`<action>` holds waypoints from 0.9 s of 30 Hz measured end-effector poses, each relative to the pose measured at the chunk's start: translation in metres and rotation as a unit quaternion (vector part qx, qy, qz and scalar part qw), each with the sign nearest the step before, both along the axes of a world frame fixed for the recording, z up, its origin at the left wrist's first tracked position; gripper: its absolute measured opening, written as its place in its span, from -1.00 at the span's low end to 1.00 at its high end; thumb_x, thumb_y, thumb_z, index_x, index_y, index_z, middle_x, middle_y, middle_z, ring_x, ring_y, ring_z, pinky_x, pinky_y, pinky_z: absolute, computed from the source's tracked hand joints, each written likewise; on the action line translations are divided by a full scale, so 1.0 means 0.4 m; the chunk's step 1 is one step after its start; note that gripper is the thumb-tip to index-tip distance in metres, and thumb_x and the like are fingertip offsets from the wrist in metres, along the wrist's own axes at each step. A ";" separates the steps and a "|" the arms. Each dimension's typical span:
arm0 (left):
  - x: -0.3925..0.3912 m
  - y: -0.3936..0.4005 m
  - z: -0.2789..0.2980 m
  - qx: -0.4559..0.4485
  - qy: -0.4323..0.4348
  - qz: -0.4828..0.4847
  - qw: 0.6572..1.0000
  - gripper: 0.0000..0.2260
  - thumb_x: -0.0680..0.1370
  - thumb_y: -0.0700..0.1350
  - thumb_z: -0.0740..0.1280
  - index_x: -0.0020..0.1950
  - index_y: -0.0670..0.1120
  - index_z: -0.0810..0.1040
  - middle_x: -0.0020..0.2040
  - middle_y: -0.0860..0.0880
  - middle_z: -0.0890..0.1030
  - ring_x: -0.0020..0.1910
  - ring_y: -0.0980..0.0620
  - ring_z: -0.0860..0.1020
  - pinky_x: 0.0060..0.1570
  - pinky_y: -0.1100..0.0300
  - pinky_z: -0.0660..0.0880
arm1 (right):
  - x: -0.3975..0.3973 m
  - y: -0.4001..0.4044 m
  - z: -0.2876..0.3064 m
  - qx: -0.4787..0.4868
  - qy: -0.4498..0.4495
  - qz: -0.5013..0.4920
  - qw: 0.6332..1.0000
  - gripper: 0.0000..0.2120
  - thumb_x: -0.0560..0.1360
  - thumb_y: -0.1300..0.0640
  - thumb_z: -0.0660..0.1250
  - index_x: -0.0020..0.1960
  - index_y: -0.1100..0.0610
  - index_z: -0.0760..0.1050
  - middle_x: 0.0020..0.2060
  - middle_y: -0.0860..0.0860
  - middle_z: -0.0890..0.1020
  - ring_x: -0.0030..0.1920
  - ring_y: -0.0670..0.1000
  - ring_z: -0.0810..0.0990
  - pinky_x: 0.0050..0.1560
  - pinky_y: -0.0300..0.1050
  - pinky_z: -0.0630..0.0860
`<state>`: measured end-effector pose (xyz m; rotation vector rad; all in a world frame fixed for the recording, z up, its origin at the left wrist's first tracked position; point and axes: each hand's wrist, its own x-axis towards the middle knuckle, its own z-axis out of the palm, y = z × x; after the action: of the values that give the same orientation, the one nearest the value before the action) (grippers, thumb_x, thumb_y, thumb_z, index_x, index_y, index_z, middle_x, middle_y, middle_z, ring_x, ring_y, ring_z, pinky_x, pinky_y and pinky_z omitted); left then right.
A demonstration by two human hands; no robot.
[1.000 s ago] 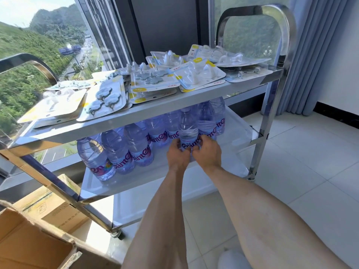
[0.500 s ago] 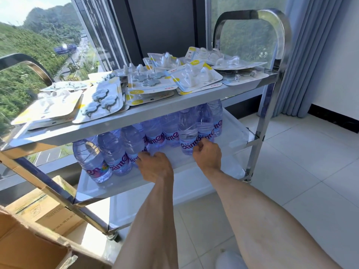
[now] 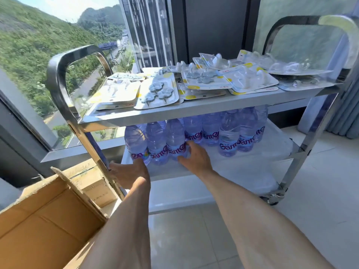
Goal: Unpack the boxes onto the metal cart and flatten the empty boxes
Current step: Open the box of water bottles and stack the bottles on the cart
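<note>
The metal cart (image 3: 194,111) has three shelves. Several blister packs of hooks (image 3: 157,92) cover its top shelf. A row of purple-labelled water bottles (image 3: 227,138) stands on the middle shelf. My left hand (image 3: 130,171) is at the shelf's front left corner, its fingers touching the base of the leftmost bottle (image 3: 136,142). My right hand (image 3: 194,156) presses its fingers and thumb against the third bottle from the left (image 3: 175,140). An open cardboard box (image 3: 48,220) sits at the lower left, and its inside looks empty.
A second, closed carton (image 3: 97,189) lies on the floor behind the open box, beside the cart's left leg. A large window is on the left. Blue curtains (image 3: 345,117) hang at the right. The tiled floor (image 3: 320,191) spreads out in front and to the right.
Both hands have slid left along the bottle row, from its right end to its left end. The left hand now reaches the leftmost bottle. My view has turned left.
</note>
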<state>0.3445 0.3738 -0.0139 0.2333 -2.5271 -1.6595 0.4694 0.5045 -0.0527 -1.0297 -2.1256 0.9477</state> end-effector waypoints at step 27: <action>-0.080 -0.004 -0.018 0.024 0.037 -0.238 0.970 -0.39 0.36 0.11 0.55 0.29 -0.07 0.42 0.20 -0.12 0.61 0.12 -0.17 0.58 0.15 -0.02 0.50 | -0.032 -0.019 0.015 -0.024 0.081 -0.178 0.980 -0.41 0.39 0.11 0.46 0.37 0.08 0.35 0.19 0.07 0.57 0.20 0.11 0.52 0.20 -0.02 0.49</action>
<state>0.3124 0.3720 -0.0211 -0.4615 -2.6285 -1.8347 0.4566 0.4970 -0.0468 -1.2598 -1.7195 0.8763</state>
